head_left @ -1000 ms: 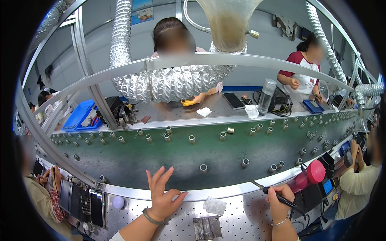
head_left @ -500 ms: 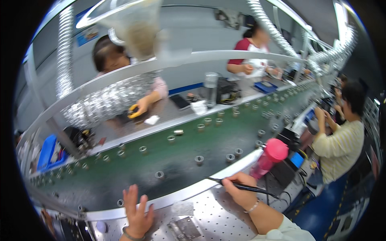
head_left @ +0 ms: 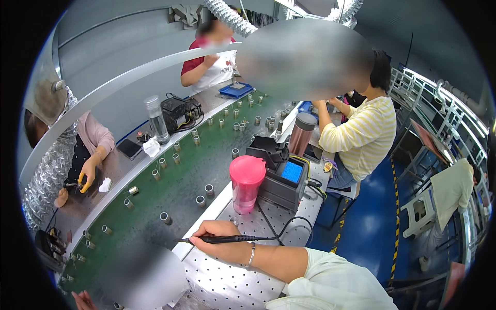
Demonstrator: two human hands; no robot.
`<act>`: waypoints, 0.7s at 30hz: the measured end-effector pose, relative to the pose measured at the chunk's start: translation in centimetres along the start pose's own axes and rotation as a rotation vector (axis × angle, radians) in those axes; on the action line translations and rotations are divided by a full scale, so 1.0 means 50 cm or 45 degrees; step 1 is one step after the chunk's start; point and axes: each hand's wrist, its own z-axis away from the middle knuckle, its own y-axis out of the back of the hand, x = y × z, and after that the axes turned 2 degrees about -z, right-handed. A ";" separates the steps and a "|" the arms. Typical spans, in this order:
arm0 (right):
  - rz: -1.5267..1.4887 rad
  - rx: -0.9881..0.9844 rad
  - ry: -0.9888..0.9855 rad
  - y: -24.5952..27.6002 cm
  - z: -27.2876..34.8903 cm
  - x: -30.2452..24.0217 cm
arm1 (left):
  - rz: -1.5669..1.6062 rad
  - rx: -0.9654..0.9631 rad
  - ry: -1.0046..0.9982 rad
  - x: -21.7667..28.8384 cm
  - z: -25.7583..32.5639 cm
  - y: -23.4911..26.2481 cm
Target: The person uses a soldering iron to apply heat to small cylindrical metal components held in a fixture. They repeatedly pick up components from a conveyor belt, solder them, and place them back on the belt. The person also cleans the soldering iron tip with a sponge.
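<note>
Black and slim, the soldering iron (head_left: pixel 222 239) lies level in the right hand (head_left: pixel 217 233), fingers closed around its handle, tip pointing away from the forearm toward the green conveyor belt (head_left: pixel 175 181). Its cable (head_left: pixel 289 227) runs from the handle back to the dark soldering station (head_left: pixel 284 181), which stands just beyond the right hand with a blue sponge (head_left: pixel 292 172) in its tray. A pink lidded jug (head_left: pixel 246 183) stands directly above the right hand, beside the station. The right hand rests on the perforated metal counter (head_left: pixel 227 279), a bracelet (head_left: pixel 251 255) on its wrist. The left hand (head_left: pixel 82 299) shows only at the lower edge, well apart from the right; a blurred patch covers most of it, so its state cannot be told. Small metal cylinders (head_left: pixel 165 218) stand spaced along the belt beyond both hands
</note>
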 end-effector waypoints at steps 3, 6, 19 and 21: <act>0.017 -0.032 -0.042 0.003 -0.005 -0.003 | -0.043 0.005 -0.077 -0.012 -0.019 -0.011; 0.042 -0.054 -0.093 0.002 -0.003 0.003 | -0.252 -0.016 -0.244 -0.027 -0.030 -0.022; -0.043 -0.026 -0.049 -0.010 -0.010 0.030 | -1.139 0.050 -0.950 -0.061 -0.014 -0.038; 0.063 -0.055 -0.089 -0.007 -0.013 0.023 | -1.186 0.062 -0.967 -0.059 -0.018 -0.034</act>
